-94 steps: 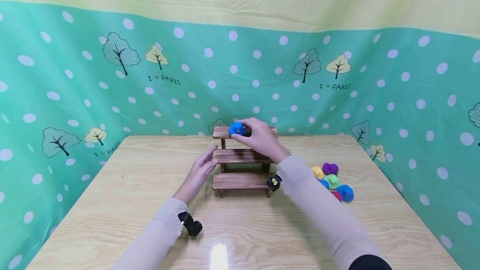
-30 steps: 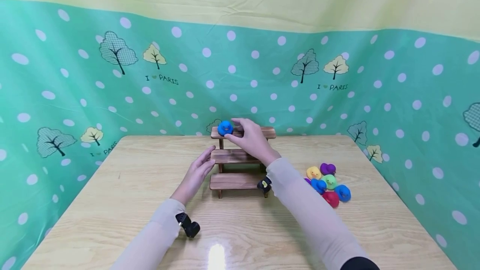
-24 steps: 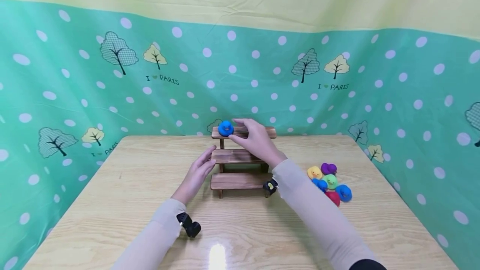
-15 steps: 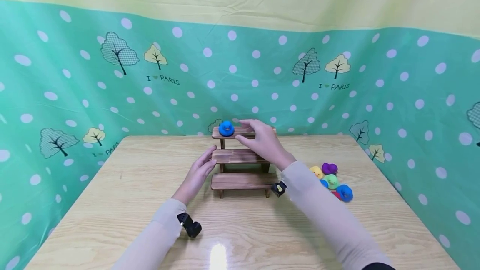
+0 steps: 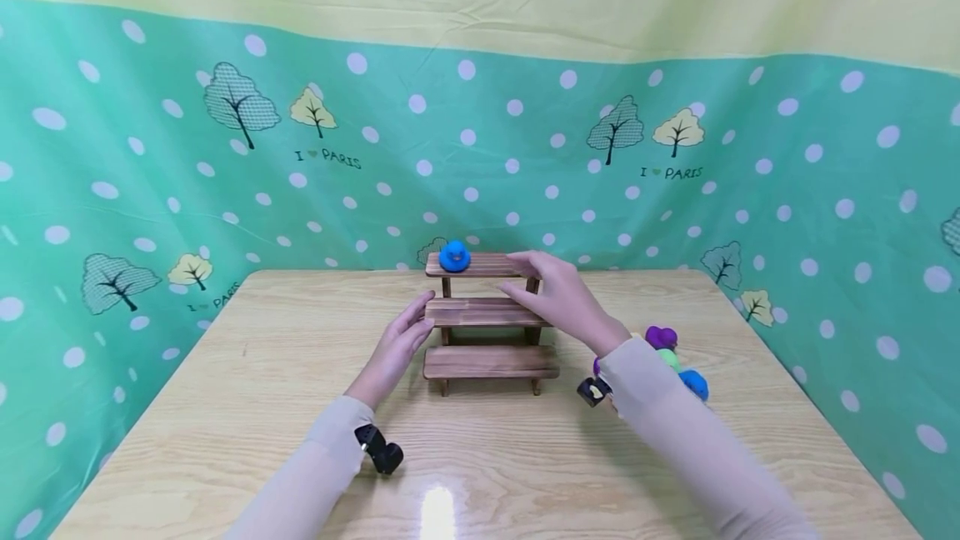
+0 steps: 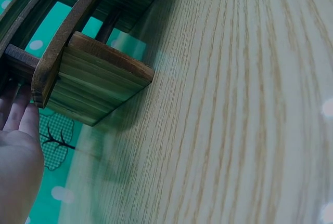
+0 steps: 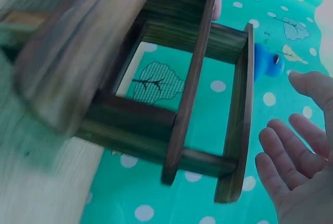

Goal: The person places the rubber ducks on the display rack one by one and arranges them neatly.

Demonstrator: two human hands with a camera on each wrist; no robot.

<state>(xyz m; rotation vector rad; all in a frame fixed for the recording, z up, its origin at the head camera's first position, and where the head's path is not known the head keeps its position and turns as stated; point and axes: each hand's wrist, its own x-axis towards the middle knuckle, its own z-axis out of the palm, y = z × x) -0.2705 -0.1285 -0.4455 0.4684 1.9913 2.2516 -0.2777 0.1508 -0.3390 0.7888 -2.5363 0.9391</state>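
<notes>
The stepped shelf point(image 5: 483, 312) is reddish brown, streaked with lighter and darker grain. On its top board, the toy duck point(image 5: 454, 257) is bright blue. Among the ducks at the right, one is purple point(image 5: 661, 337), another light green point(image 5: 668, 358), another blue point(image 5: 694, 384). The table point(image 5: 480, 457) is pale tan with fine wavy grain. Both sleeves point(image 5: 690, 432) are plain light beige. The cloth point(image 5: 480, 90) is teal with white dots below a pale yellow band; its printed trees point(image 5: 240, 98) are checked or yellow, with black trunks.

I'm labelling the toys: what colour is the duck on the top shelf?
The duck is blue, seen best in the head view.
</notes>
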